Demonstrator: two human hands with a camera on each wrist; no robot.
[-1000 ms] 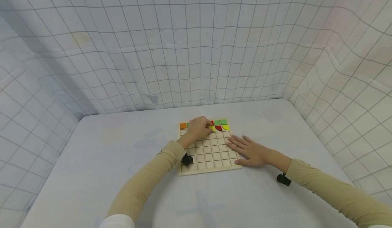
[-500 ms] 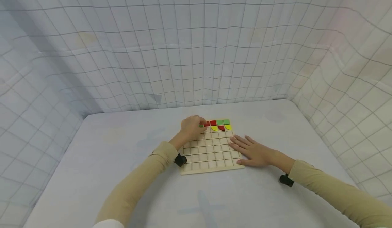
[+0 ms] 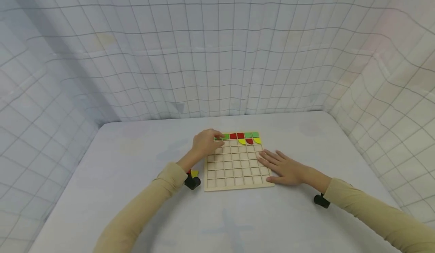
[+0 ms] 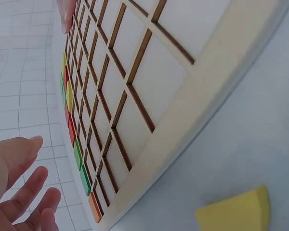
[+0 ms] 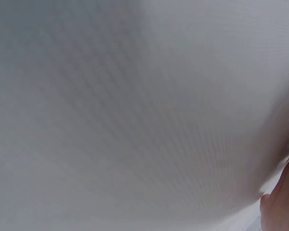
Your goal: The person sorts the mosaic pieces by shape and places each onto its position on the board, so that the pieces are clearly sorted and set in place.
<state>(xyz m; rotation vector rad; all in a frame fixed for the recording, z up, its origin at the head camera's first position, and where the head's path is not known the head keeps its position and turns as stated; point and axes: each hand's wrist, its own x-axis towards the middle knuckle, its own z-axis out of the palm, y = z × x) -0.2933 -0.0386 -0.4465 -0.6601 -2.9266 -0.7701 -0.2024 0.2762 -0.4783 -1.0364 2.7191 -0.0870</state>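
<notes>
A wooden grid board (image 3: 234,188) lies on the table. Its far row carries coloured tiles: an orange tile (image 4: 95,208), green tiles (image 3: 252,134) and red tiles (image 3: 236,135). Below them toward the right lie yellow and red quarter-circle pieces (image 3: 249,141). My left hand (image 3: 204,144) hovers over the board's far left corner, thumb and fingers apart and nothing between them. My right hand (image 3: 283,169) rests flat, fingers spread, on the board's right edge. In the right wrist view only part of the right hand (image 5: 282,207) shows.
A yellow piece (image 4: 235,214) lies on the table left of the board, with a bit of red beside it in the head view, partly hidden by the left wrist camera (image 3: 192,182). A white gridded curtain (image 3: 217,56) hangs behind the table.
My left hand has drawn back leftward from the second row to the far left corner, uncovering a yellow quarter-circle piece and more red and green tiles. The right hand stays put.
</notes>
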